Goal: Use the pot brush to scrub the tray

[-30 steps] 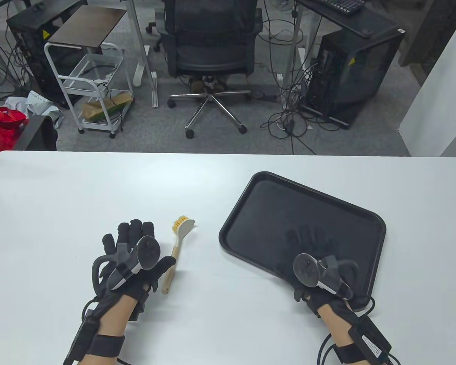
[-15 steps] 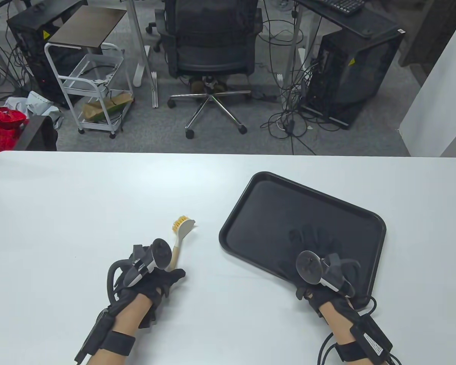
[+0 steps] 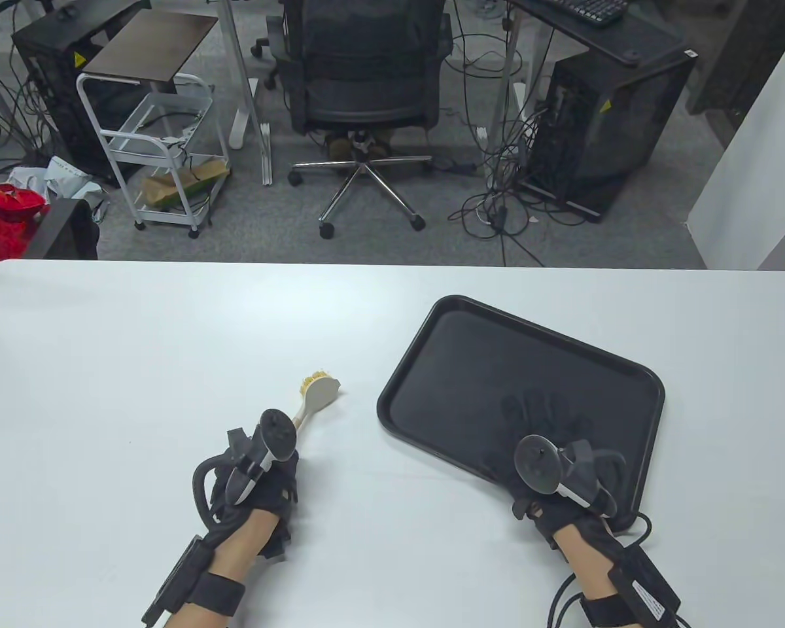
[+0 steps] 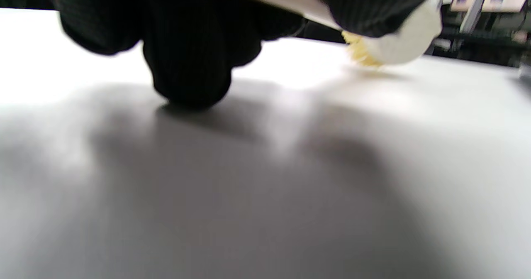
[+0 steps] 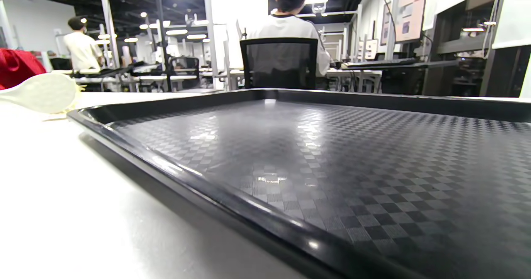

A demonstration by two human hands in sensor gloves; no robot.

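Brush status: pot brush [image 3: 315,396] is in the left hand [image 3: 256,476], fingers wrapped round the handle, white head and yellowish bristles sticking out past the hand toward the far side of the tabletop [image 3: 137,366]. In the left wrist view the head [image 4: 394,42] sits low over the white surface, bristles down; too blurred to say whether they touch it. Tray [image 3: 471,340] is black, lying flat on the tabletop, right of the brush and apart from it, turned at an angle to the table edge. Right hand [image 3: 562,471] rests on the tray's near corner, fingers look spread flat over the tray floor, holding nothing. Right wrist view shows the tray's checkered floor [image 5: 332,154] and raised rim, with the brush head [image 5: 41,92] off beyond its left edge.
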